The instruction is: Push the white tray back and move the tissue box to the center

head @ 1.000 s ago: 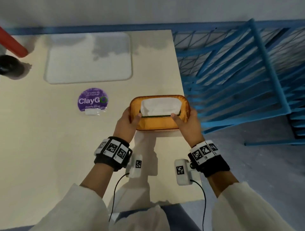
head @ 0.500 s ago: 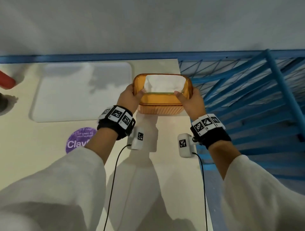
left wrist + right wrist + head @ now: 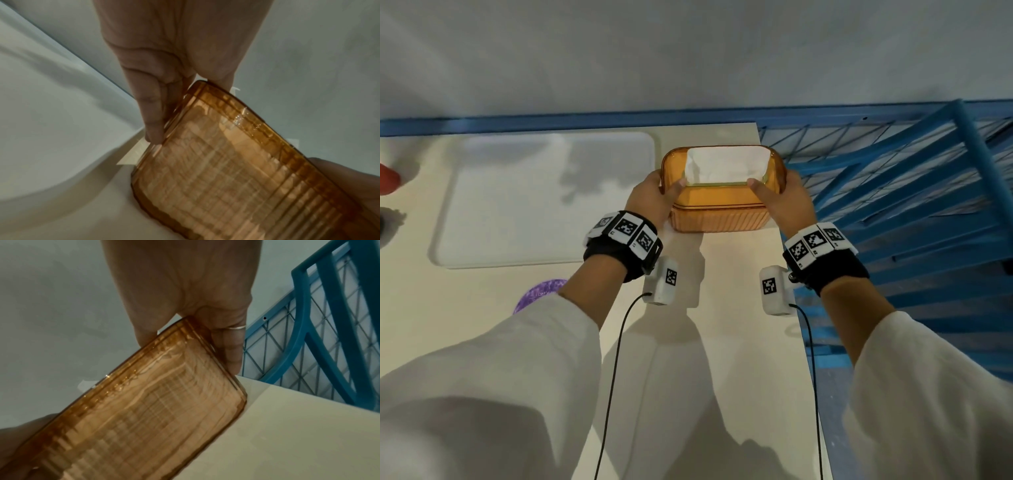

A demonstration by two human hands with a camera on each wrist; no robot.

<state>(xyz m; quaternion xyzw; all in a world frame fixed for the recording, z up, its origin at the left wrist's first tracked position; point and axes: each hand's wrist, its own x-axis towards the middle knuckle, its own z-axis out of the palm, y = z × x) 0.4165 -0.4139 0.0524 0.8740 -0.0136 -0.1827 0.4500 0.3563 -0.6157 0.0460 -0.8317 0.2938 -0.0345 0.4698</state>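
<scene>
The step in hand is the second one: moving the tissue box (image 3: 723, 192). The white tray (image 3: 544, 198) already lies at the far edge of the surface (image 3: 739, 342), close to the wall, so the push seems done.

The person grips the amber, see-through tissue box at both ends. The left hand (image 3: 650, 197) holds the end nearest the tray, its thumb hooked over the top rim beside the white tissue (image 3: 726, 164) and its fingers (image 3: 153, 120) pressed down along the end wall. The right hand (image 3: 784, 202) holds the end farthest from the tray the same way, thumb on the rim and fingers (image 3: 232, 350) curled down the side; a thin ring shows on one of them. Both hands are closed firmly on the box, not spread.

The box sits just beside the tray, at the far corner of the surface, next to the blue wire rack (image 3: 911, 192). Whether its base rests on the surface or hangs just above it cannot be told from these views.

Judged from this, the box is not at the center. The next move calls for keeping the two-handed hold level and carrying the box toward the person and past the near edge of the tray, near the purple sticker (image 3: 541, 294), then setting it down flat.
</scene>
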